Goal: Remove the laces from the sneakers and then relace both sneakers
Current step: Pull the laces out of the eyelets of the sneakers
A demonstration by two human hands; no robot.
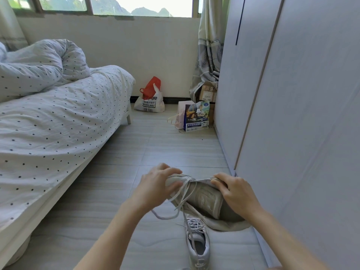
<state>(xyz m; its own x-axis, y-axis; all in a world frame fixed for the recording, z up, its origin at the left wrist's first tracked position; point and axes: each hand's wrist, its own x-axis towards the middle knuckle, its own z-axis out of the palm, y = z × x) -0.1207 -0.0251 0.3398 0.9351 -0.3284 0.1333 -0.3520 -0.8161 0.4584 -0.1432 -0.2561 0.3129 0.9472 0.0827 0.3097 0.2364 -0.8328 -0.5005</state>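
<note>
Left hand (157,184) grips the toe of the raised sneaker (202,197); right hand (235,193) pinches its lace (183,193) at the tongue. Second sneaker (197,242) lies laced on the floor (120,172) below

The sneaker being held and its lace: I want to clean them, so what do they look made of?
The held sneaker looks like pale grey matte leather or synthetic, smooth panels with stitched seams; which one cannot be told. Its lace looks like flat woven fabric, white, hanging limp in loose loops. The left hand grips the toe end and the right hand pinches the upper.
</note>
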